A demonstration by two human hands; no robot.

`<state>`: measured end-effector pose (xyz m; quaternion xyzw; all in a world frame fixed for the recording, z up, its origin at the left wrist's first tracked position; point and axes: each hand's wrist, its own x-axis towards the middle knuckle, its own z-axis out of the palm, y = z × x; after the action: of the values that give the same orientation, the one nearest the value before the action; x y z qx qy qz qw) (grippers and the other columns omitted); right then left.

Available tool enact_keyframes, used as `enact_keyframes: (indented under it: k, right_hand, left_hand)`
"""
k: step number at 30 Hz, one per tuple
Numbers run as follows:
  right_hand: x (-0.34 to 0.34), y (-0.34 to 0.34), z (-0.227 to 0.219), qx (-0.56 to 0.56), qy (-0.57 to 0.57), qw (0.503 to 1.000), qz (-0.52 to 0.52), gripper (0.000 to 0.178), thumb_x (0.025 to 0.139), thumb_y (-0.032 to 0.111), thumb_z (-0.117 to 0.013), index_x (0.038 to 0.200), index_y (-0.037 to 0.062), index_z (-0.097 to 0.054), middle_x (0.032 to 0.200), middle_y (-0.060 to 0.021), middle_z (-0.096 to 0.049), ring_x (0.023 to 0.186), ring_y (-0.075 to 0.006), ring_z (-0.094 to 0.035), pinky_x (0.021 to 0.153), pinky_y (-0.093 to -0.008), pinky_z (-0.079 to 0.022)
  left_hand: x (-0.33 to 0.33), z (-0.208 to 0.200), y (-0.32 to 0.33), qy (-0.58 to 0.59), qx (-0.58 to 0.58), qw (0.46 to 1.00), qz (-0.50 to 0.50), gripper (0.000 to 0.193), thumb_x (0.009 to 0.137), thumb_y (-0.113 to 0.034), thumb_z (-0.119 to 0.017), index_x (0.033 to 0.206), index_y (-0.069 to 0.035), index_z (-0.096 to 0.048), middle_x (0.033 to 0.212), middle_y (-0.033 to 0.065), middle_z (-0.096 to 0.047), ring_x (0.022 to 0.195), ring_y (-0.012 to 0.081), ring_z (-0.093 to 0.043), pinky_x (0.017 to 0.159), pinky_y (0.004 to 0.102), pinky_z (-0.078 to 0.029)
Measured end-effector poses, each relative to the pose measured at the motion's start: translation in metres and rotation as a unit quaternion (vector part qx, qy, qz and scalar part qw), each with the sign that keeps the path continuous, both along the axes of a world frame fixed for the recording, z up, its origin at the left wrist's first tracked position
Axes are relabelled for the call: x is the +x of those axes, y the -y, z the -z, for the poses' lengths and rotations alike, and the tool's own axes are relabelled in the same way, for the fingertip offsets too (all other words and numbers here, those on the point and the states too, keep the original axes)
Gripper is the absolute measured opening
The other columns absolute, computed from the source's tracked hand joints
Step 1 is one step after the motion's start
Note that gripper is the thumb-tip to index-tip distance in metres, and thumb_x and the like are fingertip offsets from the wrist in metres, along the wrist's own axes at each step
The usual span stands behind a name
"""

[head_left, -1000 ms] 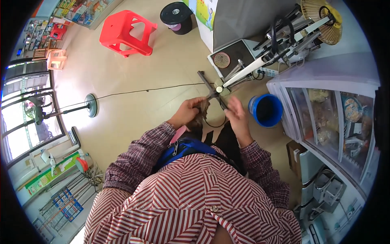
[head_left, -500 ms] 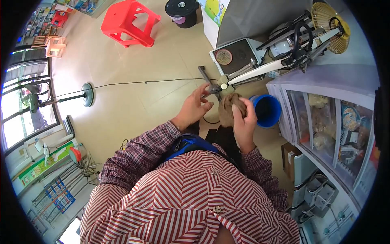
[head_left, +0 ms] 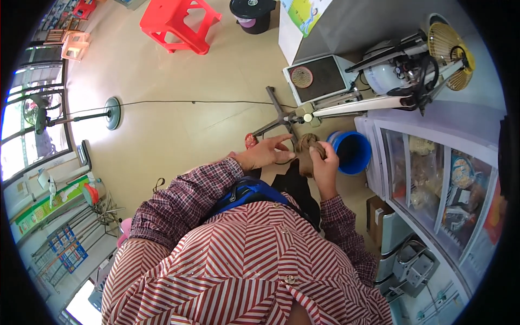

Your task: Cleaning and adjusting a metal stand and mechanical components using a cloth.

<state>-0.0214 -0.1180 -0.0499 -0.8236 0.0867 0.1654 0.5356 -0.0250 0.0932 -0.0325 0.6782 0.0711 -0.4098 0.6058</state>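
Looking straight down over a red-and-white striped shirt, both hands are out in front above the tan floor (head_left: 162, 108). The right hand (head_left: 324, 162) is closed around a brown bundle of cloth (head_left: 307, 145), fingers curled over its top and thumb side pressed against it, the bundle held upright between the two hands. The left hand (head_left: 265, 154) sits just beside it, fingers spread and loose, the index finger stretched toward the bundle, its tip close to it; whether it touches cannot be told. Just beyond the hands stands the cross-shaped foot of a dark metal stand (head_left: 279, 116), and a long white pole (head_left: 357, 105) runs from its hub off toward the right. A blue bucket (head_left: 352, 153) rests on the floor right beside the right hand. A red plastic stool (head_left: 179, 21) stands well apart near the far edge of the floor, and a thin black cord (head_left: 189, 101) runs across the floor to a round fan base (head_left: 112, 112) at the left.
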Motion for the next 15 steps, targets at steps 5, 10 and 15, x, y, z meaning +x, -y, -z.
enact_keyframes:
  k: [5,10,15]
  right_hand:
    - [-0.003,-0.029,-0.039,0.292,-0.140,0.946,0.006,0.031,0.088,0.009,-0.056,0.117,-0.0015,-0.052,0.097,-0.0050,-0.058,0.089,-0.0144,-0.059,0.072,-0.0264,-0.049]
    - [0.010,-0.012,-0.048,0.237,-0.044,0.966,0.088,0.041,0.090,0.009,-0.053,0.128,0.0020,-0.042,0.111,-0.0096,-0.053,0.092,-0.0173,-0.058,0.078,-0.0266,-0.049]
    - [0.053,-0.011,-0.061,0.220,0.081,0.972,0.025,0.064,0.082,0.010,-0.059,0.137,0.0013,-0.027,0.132,-0.0132,-0.042,0.120,-0.0207,-0.042,0.097,-0.0318,-0.034]
  left_hand:
    - [-0.003,-0.003,0.005,-0.030,-0.153,0.978,-0.136,0.057,0.089,-0.024,-0.061,0.136,-0.005,-0.036,0.116,0.0056,-0.056,0.103,0.0133,-0.053,0.088,0.0271,-0.044]
    - [0.010,-0.023,0.007,0.181,-0.098,0.947,-0.246,0.039,0.090,-0.006,-0.055,0.127,0.001,-0.044,0.115,0.0053,-0.057,0.103,0.0104,-0.052,0.092,0.0271,-0.044]
    - [0.043,-0.037,0.027,0.387,0.112,0.903,-0.151,0.042,0.074,-0.007,-0.061,0.116,-0.008,-0.053,0.108,0.0164,-0.052,0.098,0.0367,-0.054,0.082,0.0394,-0.047]
